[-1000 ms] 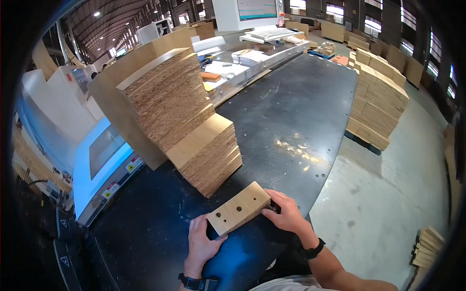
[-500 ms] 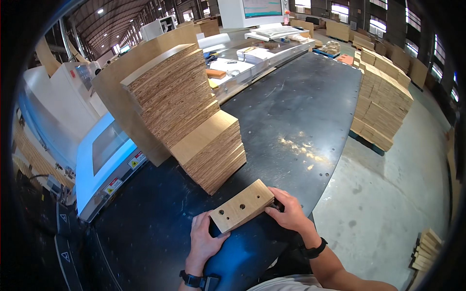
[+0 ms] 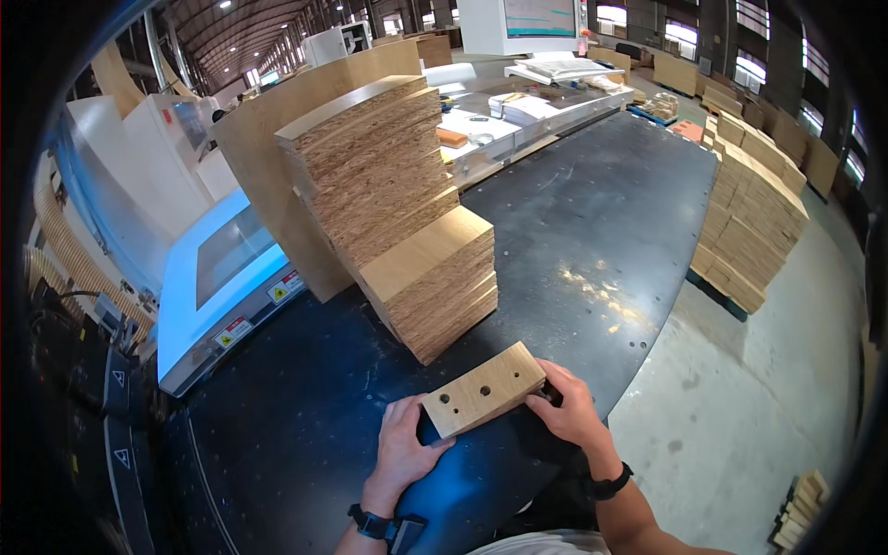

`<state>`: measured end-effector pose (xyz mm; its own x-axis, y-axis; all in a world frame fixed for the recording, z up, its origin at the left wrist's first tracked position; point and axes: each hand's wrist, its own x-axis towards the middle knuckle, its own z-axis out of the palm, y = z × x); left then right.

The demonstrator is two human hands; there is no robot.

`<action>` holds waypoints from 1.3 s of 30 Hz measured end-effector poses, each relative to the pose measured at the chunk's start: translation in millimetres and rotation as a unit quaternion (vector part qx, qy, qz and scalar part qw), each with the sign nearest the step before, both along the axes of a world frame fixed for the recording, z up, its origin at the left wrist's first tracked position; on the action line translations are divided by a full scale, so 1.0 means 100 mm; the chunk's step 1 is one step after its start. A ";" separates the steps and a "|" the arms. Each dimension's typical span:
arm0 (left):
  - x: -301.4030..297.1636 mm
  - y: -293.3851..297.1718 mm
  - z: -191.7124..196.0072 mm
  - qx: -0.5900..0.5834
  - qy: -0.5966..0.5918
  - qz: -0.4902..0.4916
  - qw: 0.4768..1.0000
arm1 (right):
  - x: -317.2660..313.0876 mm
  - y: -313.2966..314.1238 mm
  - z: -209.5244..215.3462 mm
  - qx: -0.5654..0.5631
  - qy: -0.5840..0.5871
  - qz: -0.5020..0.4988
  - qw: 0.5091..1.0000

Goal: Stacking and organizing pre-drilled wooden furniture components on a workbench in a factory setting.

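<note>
A short pile of drilled wooden boards (image 3: 469,396) lies slantwise on the black tabletop in front of me. Round holes of differing sizes show in its top face. My left hand (image 3: 405,446) closes round the left end, with the fingers at the far corner and the thumb at the near one. At the opposite end my right hand (image 3: 566,407) grips the boards between thumb and fingers. Both wrists carry black bands. Just beyond, a tall stepped stack of wooden boards (image 3: 428,259) shows rough chipboard edges, its lower part nearest the held boards.
Sawdust (image 3: 606,298) is scattered on the black table (image 3: 592,213). To the left stands a blue-and-white machine cover (image 3: 217,277) with warning labels; a large upright panel (image 3: 277,203) leans behind the stack. Stacked boards (image 3: 754,217) occupy a pallet at right. A monitor (image 3: 523,23) is at the back.
The whole view has shifted, so the scene sits farther right in the picture. Both hands stay at the ends of the drilled boards, which have hardly moved relative to the tall stack.
</note>
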<state>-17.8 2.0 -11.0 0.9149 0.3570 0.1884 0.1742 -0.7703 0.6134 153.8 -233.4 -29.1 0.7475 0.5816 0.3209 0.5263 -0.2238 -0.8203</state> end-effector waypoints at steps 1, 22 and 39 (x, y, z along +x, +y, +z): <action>0.00 0.00 0.00 -0.002 0.002 0.001 1.000 | 0.00 0.00 0.01 0.004 -0.003 -0.001 1.000; -0.01 -0.02 0.05 -0.022 0.017 0.007 1.000 | 0.00 -0.02 0.03 -0.001 0.001 0.015 1.000; -0.02 0.05 0.04 -0.042 0.026 -0.019 0.999 | 0.01 0.00 0.07 0.002 0.011 0.013 1.000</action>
